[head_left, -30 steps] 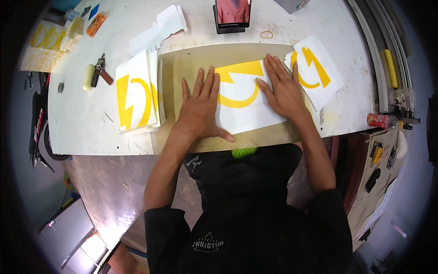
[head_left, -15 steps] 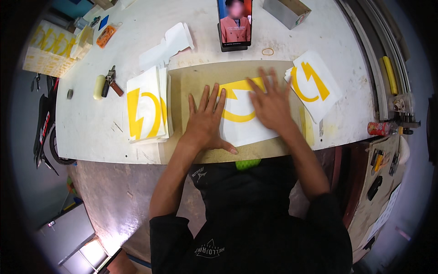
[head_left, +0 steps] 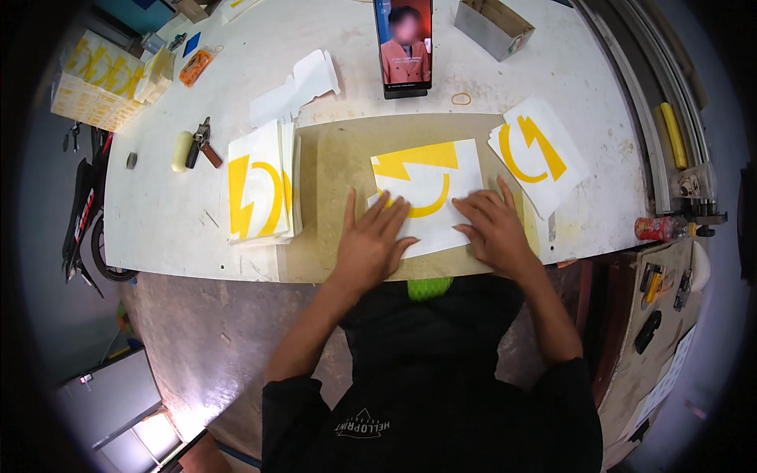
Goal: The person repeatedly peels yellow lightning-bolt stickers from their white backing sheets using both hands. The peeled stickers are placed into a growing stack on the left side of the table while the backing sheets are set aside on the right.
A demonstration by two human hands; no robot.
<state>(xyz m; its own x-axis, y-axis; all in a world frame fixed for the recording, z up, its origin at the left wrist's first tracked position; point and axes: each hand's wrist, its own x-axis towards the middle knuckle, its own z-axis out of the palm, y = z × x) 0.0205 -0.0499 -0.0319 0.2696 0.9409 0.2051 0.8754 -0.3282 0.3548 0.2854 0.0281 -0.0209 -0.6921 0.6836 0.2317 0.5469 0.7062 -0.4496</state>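
Note:
A white paper sheet [head_left: 432,235] with a yellow printed shape lies slightly askew on a brown board [head_left: 331,158], close to the table's front edge. My left hand [head_left: 372,240] rests on its lower left part, fingers stretched out and thumb apart. On the sheet's right edge are the bent fingertips of my right hand [head_left: 501,232], the thumb held below them and the little finger raised. A stack of similar printed papers [head_left: 259,185] is left of the board. More such papers [head_left: 544,154] overlap its right side.
Behind the board stands a phone [head_left: 406,47] showing a video, with an open metal box [head_left: 495,30] to its right. A torn white paper [head_left: 296,87], keys [head_left: 203,142] and a large pile of printed papers [head_left: 98,87] are at the left. A bottle [head_left: 661,229] is at the right edge.
My right hand has come down from the sheet's top right to its right edge. My left hand has slid lower, its fingers drawn closer together. More of the sheet's top now shows.

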